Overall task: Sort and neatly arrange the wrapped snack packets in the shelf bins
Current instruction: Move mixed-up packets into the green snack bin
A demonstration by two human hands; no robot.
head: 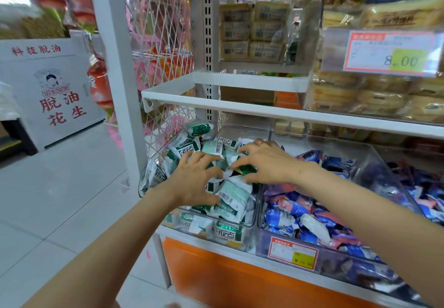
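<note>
Two hands work over one clear bin point(211, 217) in the head view. The left hand point(192, 183) lies on the heap of green-and-white packets point(234, 199) with its fingers point(206, 171) spread apart and bent. They press on the wrappers without closing round any, and one pale packet sits just under the thumb. The right hand point(266, 163) has thumb and fingers drawn together, apparently pinching a dark green packet point(245, 171) that lies between the fingertips of both hands. To the right of the right fingers, past a clear divider wall, the neighbouring bin point(379, 161) holds blue packets point(288, 219). Handling, as judged: the packets are light, soft and air-cushioned. The film looks slick and likely to slide, and the contents could crush under firm pressure. Take each packet by its flat crimped end seal or across the short sides, using light pressure.
</note>
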